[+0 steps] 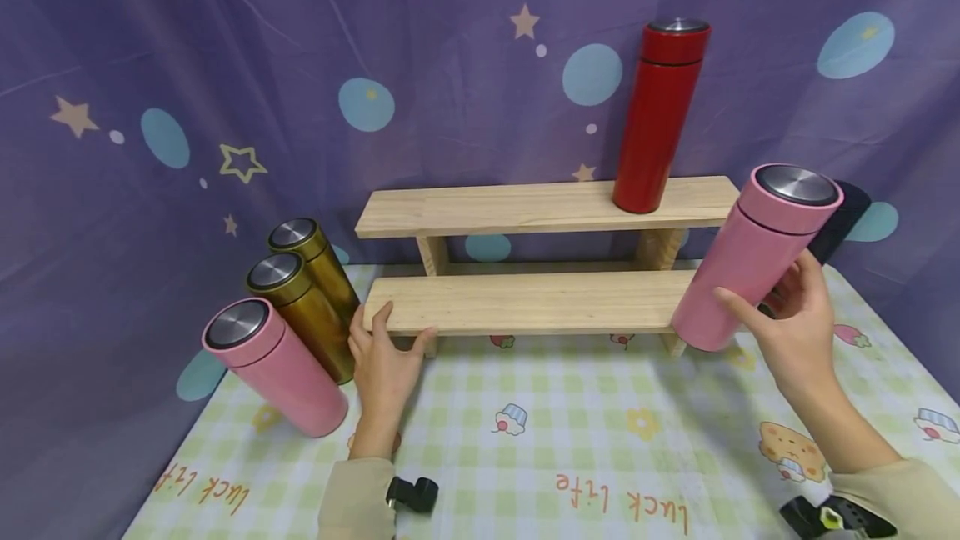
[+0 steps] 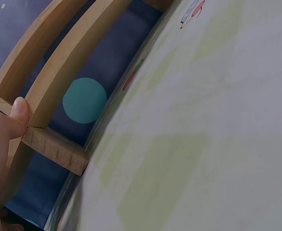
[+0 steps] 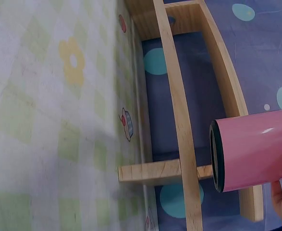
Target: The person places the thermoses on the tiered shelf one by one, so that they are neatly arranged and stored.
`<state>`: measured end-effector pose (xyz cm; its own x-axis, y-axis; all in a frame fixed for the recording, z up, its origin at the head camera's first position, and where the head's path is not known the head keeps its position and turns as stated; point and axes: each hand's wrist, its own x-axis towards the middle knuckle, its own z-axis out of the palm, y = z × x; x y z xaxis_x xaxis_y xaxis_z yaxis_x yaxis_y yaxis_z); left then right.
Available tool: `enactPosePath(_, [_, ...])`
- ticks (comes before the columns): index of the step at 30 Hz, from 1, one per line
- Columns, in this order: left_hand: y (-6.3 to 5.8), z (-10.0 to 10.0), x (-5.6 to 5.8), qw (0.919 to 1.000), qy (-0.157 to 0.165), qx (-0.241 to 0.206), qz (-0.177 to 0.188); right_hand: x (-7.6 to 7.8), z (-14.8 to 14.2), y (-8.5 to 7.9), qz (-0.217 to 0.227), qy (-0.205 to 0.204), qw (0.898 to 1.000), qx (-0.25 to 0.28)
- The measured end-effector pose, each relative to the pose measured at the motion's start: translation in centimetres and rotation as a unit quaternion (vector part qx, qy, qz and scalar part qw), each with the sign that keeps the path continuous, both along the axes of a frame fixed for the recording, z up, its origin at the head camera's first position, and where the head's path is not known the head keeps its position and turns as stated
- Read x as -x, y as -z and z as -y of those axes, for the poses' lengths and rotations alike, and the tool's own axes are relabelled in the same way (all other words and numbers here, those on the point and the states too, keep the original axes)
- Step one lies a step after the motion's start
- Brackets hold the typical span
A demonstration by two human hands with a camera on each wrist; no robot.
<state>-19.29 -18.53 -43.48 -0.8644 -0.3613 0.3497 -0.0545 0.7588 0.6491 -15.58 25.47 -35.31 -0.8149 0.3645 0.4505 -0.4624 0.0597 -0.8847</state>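
Observation:
My right hand (image 1: 798,340) grips a pink thermos bottle (image 1: 753,261) with a steel-topped lid, tilted, its base at the right end of the lower board. In the right wrist view the bottle's dark-rimmed base (image 3: 217,156) shows beside the boards, with fingertips (image 3: 277,195) on its side. My left hand (image 1: 386,369) holds the left end of the two-tier wooden shelf (image 1: 525,304), fingers over the lower board and thumb (image 2: 19,109) at its front edge. A red thermos bottle (image 1: 663,119) stands on the upper board (image 1: 487,208), toward the right.
Left of the shelf stand two gold thermos bottles (image 1: 300,315) (image 1: 326,261) and another pink one (image 1: 281,369), close to my left hand. A black bottle (image 1: 843,219) is partly hidden behind the held one. A checked cloth (image 1: 540,432) covers the table; a purple curtain (image 1: 465,40) hangs behind.

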Motion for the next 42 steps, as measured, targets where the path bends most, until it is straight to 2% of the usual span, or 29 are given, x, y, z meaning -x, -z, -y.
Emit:
enactPosePath(4, [0.0, -0.1, 0.1, 1.0, 0.001, 0.002, 0.001, 0.3, 0.6, 0.0, 0.015, 0.006, 1.0, -0.02])
enactPosePath(13, [0.0, 0.0, 0.1, 1.0, -0.003, 0.002, 0.0, 1.1, 2.0, -0.3, 0.018, 0.002, 1.0, -0.021])
enactPosePath(20, [-0.1, 0.0, 0.1, 1.0, -0.002, 0.002, 0.001, 1.6, 3.3, -0.6, 0.019, -0.016, 1.0, -0.016])
enactPosePath(31, [-0.2, 0.0, 0.1, 0.9999, 0.002, -0.004, 0.01, 2.6, 5.3, -0.6, 0.01, -0.042, 0.998, -0.041])
enactPosePath(37, [-0.2, 0.0, 0.0, 0.9999, 0.004, -0.008, 0.012, 3.2, 6.4, -0.7, -0.011, -0.063, 0.998, -0.017])
enactPosePath(42, [-0.2, -0.1, 0.0, 0.9999, 0.004, -0.007, 0.014, 3.7, 7.3, -0.9, -0.01, -0.071, 0.997, -0.009])
